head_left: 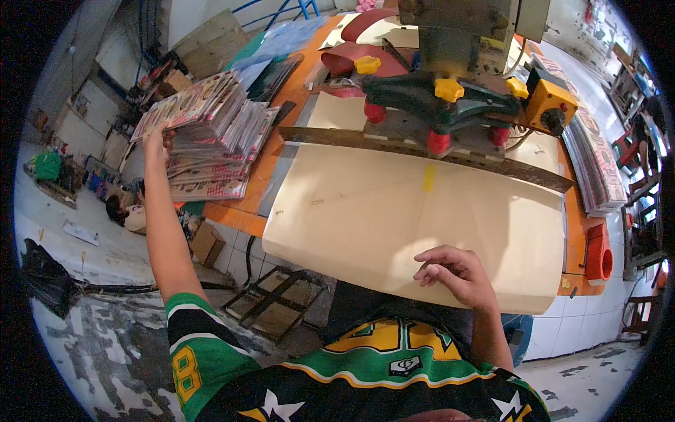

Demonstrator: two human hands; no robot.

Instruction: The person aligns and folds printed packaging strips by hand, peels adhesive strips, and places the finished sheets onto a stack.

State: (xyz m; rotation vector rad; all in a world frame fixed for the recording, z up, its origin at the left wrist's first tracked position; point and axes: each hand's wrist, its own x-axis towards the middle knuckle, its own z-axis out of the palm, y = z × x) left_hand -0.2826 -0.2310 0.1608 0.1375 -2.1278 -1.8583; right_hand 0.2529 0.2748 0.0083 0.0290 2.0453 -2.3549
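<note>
My left hand reaches out to the far left and grips the near left edge of the upper part of a tall pile of printed flat sheets. The pile leans unevenly, its layers fanned out at the side; part of my fingers is hidden at its edge. My right hand hovers over the front of a big cream sheet, fingers loosely bent and apart, holding nothing. A yellow strip marks the sheet's middle. Behind it, a long metal bar sits across the sheet under a dark green machine head.
Yellow knobs and a yellow control box are on the machine. Another printed stack lies along the orange table's right side. A red tape roll is at the right edge. A metal-framed stool stands below.
</note>
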